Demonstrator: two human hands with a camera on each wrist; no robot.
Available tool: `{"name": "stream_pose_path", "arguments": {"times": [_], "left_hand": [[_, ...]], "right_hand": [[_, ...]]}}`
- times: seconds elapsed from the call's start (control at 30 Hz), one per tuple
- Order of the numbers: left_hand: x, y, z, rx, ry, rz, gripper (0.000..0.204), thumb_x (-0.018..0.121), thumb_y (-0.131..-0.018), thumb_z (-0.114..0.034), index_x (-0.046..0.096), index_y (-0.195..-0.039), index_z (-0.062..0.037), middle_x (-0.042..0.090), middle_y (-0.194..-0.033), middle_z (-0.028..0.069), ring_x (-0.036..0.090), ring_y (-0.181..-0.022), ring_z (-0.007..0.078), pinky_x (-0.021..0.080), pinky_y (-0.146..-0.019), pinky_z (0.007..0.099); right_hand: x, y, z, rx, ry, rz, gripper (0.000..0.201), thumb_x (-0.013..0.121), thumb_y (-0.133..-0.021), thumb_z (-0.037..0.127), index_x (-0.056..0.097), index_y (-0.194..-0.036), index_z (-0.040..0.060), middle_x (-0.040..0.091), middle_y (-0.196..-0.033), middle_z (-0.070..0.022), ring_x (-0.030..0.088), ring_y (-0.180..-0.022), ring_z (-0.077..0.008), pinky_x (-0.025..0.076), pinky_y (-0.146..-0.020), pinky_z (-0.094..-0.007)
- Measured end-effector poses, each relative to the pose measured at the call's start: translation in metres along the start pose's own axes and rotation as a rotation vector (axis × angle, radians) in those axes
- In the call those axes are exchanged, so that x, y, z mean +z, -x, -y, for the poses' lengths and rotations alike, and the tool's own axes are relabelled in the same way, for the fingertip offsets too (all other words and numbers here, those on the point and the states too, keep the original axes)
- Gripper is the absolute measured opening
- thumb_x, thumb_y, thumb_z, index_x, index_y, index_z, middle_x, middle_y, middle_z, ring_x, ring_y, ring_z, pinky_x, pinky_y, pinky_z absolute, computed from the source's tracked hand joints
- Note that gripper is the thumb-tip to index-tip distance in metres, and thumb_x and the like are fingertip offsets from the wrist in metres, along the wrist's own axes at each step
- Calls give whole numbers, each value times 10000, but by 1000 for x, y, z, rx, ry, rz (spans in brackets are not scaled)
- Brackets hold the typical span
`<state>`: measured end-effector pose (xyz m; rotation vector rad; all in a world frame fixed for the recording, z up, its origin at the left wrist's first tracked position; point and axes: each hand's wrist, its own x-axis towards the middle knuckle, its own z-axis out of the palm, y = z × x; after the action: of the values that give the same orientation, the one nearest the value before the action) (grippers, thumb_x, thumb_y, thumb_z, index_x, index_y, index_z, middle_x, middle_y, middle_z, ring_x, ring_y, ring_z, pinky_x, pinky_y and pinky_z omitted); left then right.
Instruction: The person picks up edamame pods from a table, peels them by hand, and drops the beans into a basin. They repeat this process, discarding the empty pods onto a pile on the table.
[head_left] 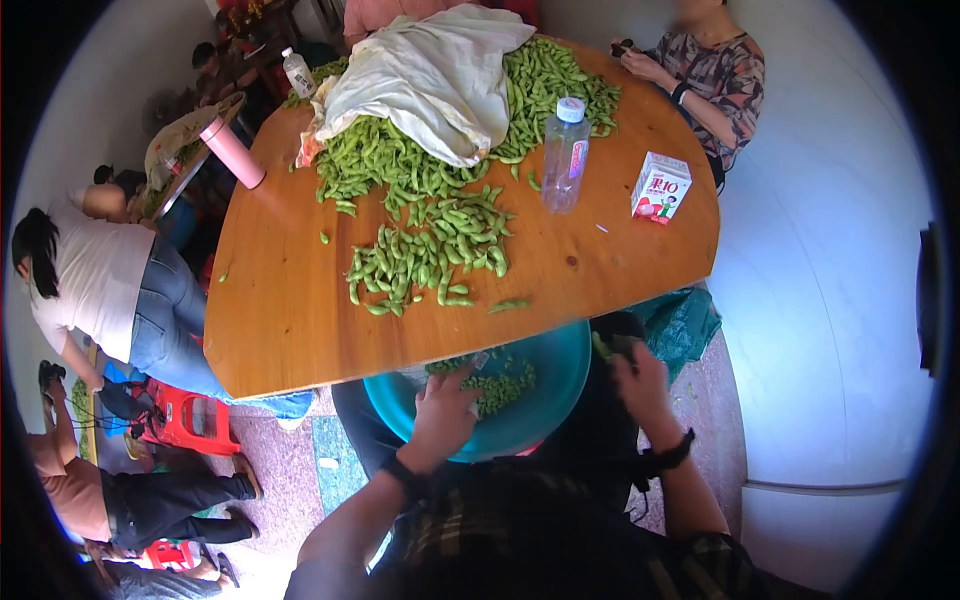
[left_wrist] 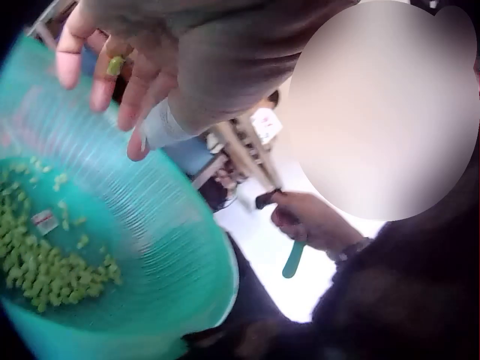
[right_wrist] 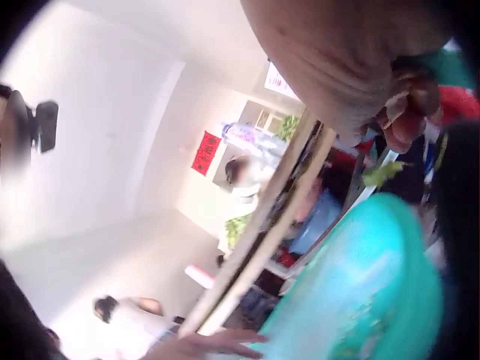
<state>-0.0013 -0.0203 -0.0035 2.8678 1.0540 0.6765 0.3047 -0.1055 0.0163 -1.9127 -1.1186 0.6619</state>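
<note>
A teal basin point(head_left: 560, 385) sits on my lap under the table edge, with shelled green beans point(head_left: 500, 390) in it. My left hand point(head_left: 443, 400) hovers over the basin with fingers spread and fairly straight. In the left wrist view a small green bean point(left_wrist: 114, 66) sits between two fingers point(left_wrist: 101, 86) of my left hand point(left_wrist: 105, 67), above the basin point(left_wrist: 150, 225). My right hand point(head_left: 632, 362) is at the basin's right rim, its fingers curled round a green pod point(head_left: 603, 346). That pod point(left_wrist: 294, 259) hangs down from the right hand point(left_wrist: 304, 219). The right wrist view shows curled fingers point(right_wrist: 409, 112).
The wooden table point(head_left: 290, 310) carries a large heap of green pods point(head_left: 430, 240), a white cloth point(head_left: 430, 75), a clear water bottle point(head_left: 565, 150), a juice carton point(head_left: 660, 187) and a pink flask point(head_left: 232, 152). One person sits at the far side point(head_left: 715, 70); others crouch at the left point(head_left: 110, 280).
</note>
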Motion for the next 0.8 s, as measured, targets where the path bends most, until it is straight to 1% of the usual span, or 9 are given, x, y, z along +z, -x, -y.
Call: {"name": "stream_pose_path", "arguments": {"times": [0.03, 0.07, 0.13, 0.2, 0.43, 0.53, 0.6, 0.63, 0.8], "left_hand": [[-18, -10, -9, -145, 210, 63, 239, 660, -764, -51, 671, -1002, -38, 631, -950, 129, 639, -886, 303, 533, -744, 353], [-39, -21, -20, -289, 422, 129, 235, 669, -758, -58, 680, -993, -50, 626, -963, 141, 631, -893, 336, 532, -757, 369], [-65, -55, -26, -348, 411, 56, 213, 667, -781, -54, 676, -992, -33, 611, -947, 142, 615, -898, 341, 519, -788, 398], [-67, -80, -11, -298, 225, -174, 190, 652, -791, -28, 673, -980, -26, 610, -947, 132, 612, -880, 340, 512, -787, 423], [-45, -110, 15, -217, 180, -203, 218, 654, -799, -19, 657, -1017, -24, 614, -945, 135, 612, -846, 353, 517, -747, 413], [-46, -95, -3, -324, 367, -34, 213, 657, -851, -29, 644, -1064, -29, 649, -955, 89, 646, -788, 262, 523, -652, 346], [-49, -85, -24, -560, 1085, 9, 142, 631, -931, -68, 636, -1069, -38, 648, -940, 21, 606, -646, 130, 480, -573, 248], [-52, -81, -29, -615, 1231, 43, 218, 596, -966, -73, 622, -1182, -51, 625, -941, -18, 559, -681, 29, 446, -571, 178], [-50, -62, -26, -711, 1293, 70, 299, 589, -955, -35, 625, -1251, -61, 642, -970, 7, 580, -665, 56, 480, -584, 204]], "right_hand": [[-12, -4, -32, -161, 185, -115, 212, 565, -938, 145, 562, -1078, -14, 648, -852, -256, 639, -792, -445, 500, -677, -460], [-21, -2, -53, -87, 203, -195, 279, 523, -943, 123, 546, -1183, -18, 643, -992, -286, 602, -960, -484, 478, -776, -498], [-36, 1, -96, -209, 163, -235, 316, 502, -942, 108, 536, -1226, -28, 631, -1045, -295, 603, -998, -461, 471, -816, -480], [-40, 7, -82, -145, 152, -139, 316, 491, -943, 99, 535, -1230, -23, 644, -982, -263, 630, -912, -417, 489, -771, -448], [-13, 18, 35, 41, -271, 267, 243, 493, -959, 105, 565, -1174, 17, 589, -690, -43, 561, -546, -117, 461, -517, -261], [5, 11, 83, 41, -383, 412, 146, 509, -970, 125, 557, -1037, 4, 584, -696, -26, 562, -555, -104, 456, -524, -261], [20, 7, 102, 28, -579, 588, 156, 508, -989, 145, 532, -933, 1, 577, -690, -23, 554, -549, -95, 445, -519, -252], [24, 6, 105, 30, -583, 586, 156, 508, -989, 145, 532, -933, 1, 577, -690, -23, 554, -549, -95, 445, -519, -252], [40, 8, 104, 33, -590, 698, 181, 513, -998, 164, 586, -960, 2, 619, -783, -29, 575, -612, -83, 443, -538, -222]]}}
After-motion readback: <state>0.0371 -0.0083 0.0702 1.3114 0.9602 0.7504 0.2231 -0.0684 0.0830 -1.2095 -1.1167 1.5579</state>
